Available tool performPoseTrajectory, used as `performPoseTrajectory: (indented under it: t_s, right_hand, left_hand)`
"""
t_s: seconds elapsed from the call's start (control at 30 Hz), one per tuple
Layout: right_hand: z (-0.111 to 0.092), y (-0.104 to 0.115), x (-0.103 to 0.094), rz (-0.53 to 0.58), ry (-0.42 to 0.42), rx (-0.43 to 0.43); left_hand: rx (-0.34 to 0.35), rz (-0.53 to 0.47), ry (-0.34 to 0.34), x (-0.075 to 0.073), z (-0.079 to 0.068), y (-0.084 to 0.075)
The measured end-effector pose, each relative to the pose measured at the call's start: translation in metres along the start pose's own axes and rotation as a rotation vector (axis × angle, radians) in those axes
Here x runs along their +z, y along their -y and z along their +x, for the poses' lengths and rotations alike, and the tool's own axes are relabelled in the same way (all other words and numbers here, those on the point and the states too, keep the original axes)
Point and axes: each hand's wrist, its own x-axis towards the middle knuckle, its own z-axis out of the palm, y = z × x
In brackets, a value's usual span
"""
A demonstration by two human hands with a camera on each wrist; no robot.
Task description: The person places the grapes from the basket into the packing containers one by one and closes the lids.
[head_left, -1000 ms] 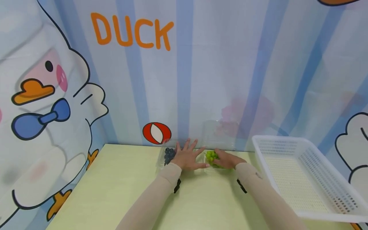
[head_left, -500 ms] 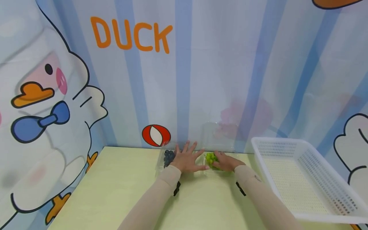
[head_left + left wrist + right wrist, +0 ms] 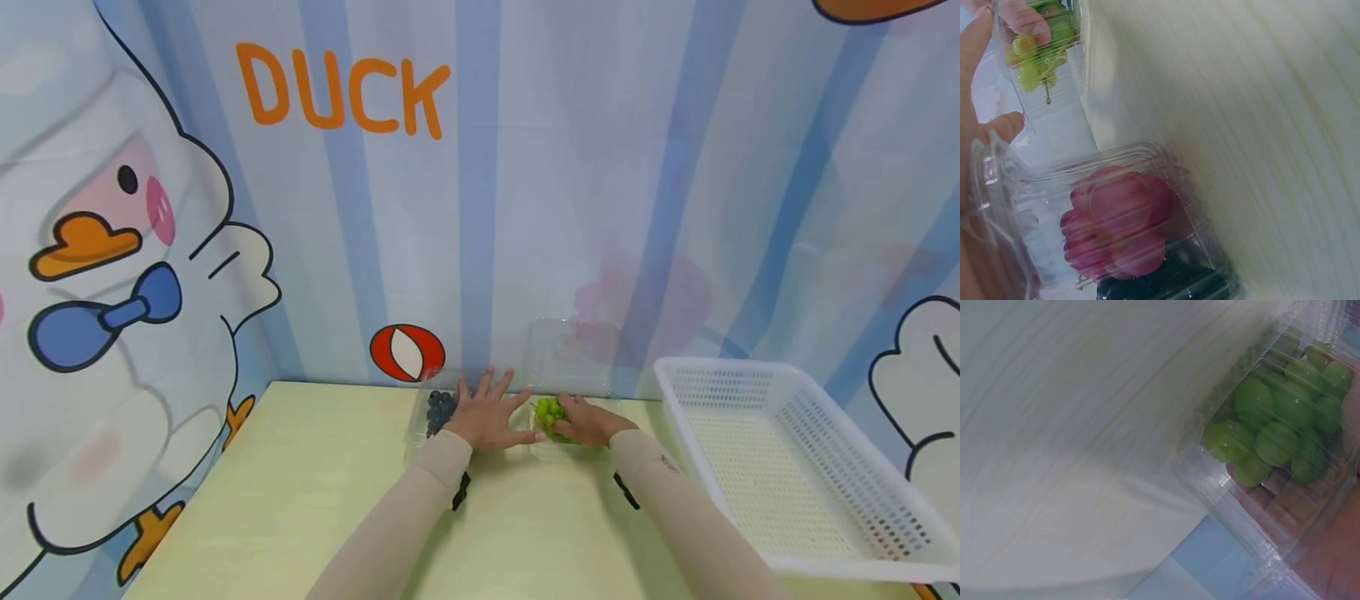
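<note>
My left hand (image 3: 487, 417) lies with fingers spread on a clear plastic box. In that box are dark grapes (image 3: 440, 410), and the left wrist view shows red grapes (image 3: 1119, 215) through its wall (image 3: 1147, 150). To its right, my right hand (image 3: 592, 422) reaches into a second clear box and grips a bunch of green grapes (image 3: 549, 412). Seen from the right wrist, the green grapes (image 3: 1279, 419) sit behind the box wall (image 3: 1222, 494), with my fingers behind and beside them. The second box's lid (image 3: 573, 346) stands raised against the backdrop.
A white perforated basket (image 3: 678, 442) stands on the right of the pale yellow table (image 3: 322, 467). Behind the table hangs a striped curtain (image 3: 555, 167) with printed ducks and the word DUCK. Both boxes stand near the table's back edge.
The head view has tilted up slightly, so everything sits a little lower in it. Both hands stay nearly where they were, the right one still at the green grapes.
</note>
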Motion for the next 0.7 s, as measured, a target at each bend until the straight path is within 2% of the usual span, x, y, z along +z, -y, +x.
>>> performPoseTrajectory:
  t_s: [0.7]
  right_hand:
    - [0.0019, -0.0026, 0.0016, 0.002, -0.014, -0.006]
  left_hand:
    - [0.000, 0.003, -0.007, -0.0003, -0.0005, 0.0000]
